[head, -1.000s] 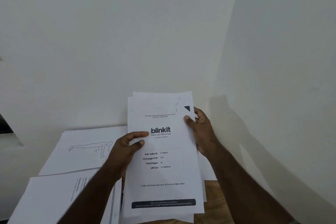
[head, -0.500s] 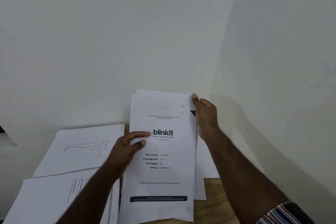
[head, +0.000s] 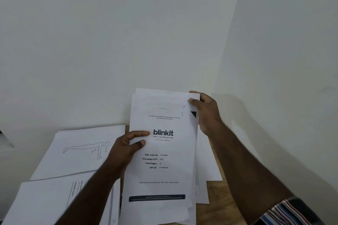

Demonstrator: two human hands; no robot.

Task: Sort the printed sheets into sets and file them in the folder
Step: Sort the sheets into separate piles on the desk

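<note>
I hold a stack of printed sheets (head: 162, 175) upright in front of me, its top page a cover sheet with a "blinkit" logo. My left hand (head: 128, 144) grips the stack's left edge, thumb across the front. My right hand (head: 204, 113) pinches the top right corner, where the sheets are fanned so that handwritten numbers 1 to 4 show. No folder is visible.
On the wooden table (head: 214, 199), to the left, lies a pile topped by a push-up figure drawing (head: 84, 150), with a pile of text pages (head: 54, 199) nearer me. More loose sheets (head: 206, 166) lie behind the held stack. White walls meet in a corner close behind.
My right hand slid up from the stack's right edge to its top right corner, and the sheets there have fanned out so that more page numbers show. My left hand's grip is the same.
</note>
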